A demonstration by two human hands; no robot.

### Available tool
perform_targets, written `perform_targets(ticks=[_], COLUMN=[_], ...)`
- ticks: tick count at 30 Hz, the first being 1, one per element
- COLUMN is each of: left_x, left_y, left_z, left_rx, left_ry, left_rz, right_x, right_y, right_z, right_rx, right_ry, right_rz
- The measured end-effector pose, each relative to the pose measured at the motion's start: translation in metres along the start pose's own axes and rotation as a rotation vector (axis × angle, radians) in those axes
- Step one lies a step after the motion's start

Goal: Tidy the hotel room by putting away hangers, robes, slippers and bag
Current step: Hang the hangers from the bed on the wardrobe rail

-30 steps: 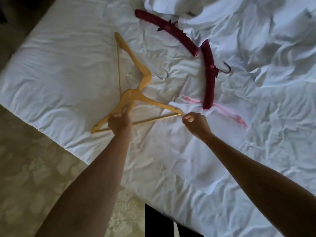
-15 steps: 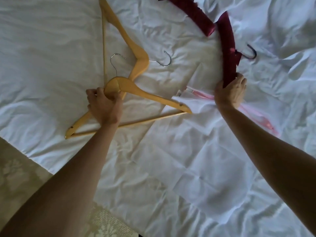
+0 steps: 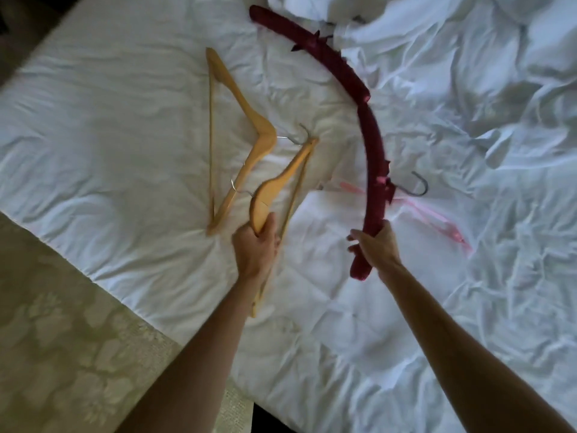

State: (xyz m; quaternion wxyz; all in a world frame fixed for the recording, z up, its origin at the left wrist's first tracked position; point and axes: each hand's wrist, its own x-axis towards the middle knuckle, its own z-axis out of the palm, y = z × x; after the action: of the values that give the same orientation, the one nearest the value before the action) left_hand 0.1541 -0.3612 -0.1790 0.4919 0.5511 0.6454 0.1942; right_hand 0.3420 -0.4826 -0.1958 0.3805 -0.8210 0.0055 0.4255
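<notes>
My left hand (image 3: 256,248) grips a wooden hanger (image 3: 281,182) by its shoulder and holds it tilted above the bed. A second wooden hanger (image 3: 237,120) lies flat on the sheet just left of it. My right hand (image 3: 373,245) holds the lower end of a dark red padded hanger (image 3: 373,157) whose metal hook (image 3: 416,185) points right. Another dark red padded hanger (image 3: 315,54) lies beyond it, its end touching the held one. A white bag with a pink drawstring (image 3: 431,214) lies under my right hand.
The bed (image 3: 109,135) is covered by a wrinkled white sheet, with bunched white fabric (image 3: 452,42) at the top right. Patterned carpet (image 3: 62,339) runs along the bed's left edge. A dark object (image 3: 265,420) sits at the bottom by the bed.
My left hand has lifted and turned the near wooden hanger off the sheet. My right hand has closed round the red padded hanger's end and pulled it toward me.
</notes>
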Motion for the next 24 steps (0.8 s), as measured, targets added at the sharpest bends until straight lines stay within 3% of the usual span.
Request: perform_targets(ticks=[3, 5, 6, 9, 11, 16, 20, 24], left_x=[-0.025, -0.035, -0.039, -0.048, -0.049, -0.048, -0.045, -0.043], left_y=[-0.01, -0.011, -0.009, -0.005, -0.004, -0.005, -0.013, -0.018], left_z=[0.034, 0.046, 0.049, 0.057, 0.059, 0.066, 0.071, 0.077], left_rx=[-0.089, -0.114, -0.124, -0.17, -0.184, -0.192, -0.086, 0.179], left_ry=[-0.085, -0.143, -0.182, -0.223, -0.21, -0.249, -0.217, -0.118], left_rz=[-0.053, -0.05, -0.054, -0.076, -0.109, -0.157, -0.096, 0.002], right_x=[-0.015, -0.022, -0.026, -0.035, -0.044, -0.039, -0.033, -0.031], right_y=[0.022, 0.03, 0.031, 0.036, 0.039, 0.055, 0.056, 0.054], right_z=[0.023, 0.031, 0.032, 0.025, 0.022, 0.041, 0.06, 0.063], right_rx=[0.165, 0.263, 0.224, -0.207, -0.391, -0.552, -0.573, -0.539], right_ry=[-0.209, -0.174, -0.075, 0.373, 0.507, 0.177, 0.126, 0.097], right_rz=[0.075, 0.065, 0.024, -0.185, -0.289, -0.31, -0.384, -0.397])
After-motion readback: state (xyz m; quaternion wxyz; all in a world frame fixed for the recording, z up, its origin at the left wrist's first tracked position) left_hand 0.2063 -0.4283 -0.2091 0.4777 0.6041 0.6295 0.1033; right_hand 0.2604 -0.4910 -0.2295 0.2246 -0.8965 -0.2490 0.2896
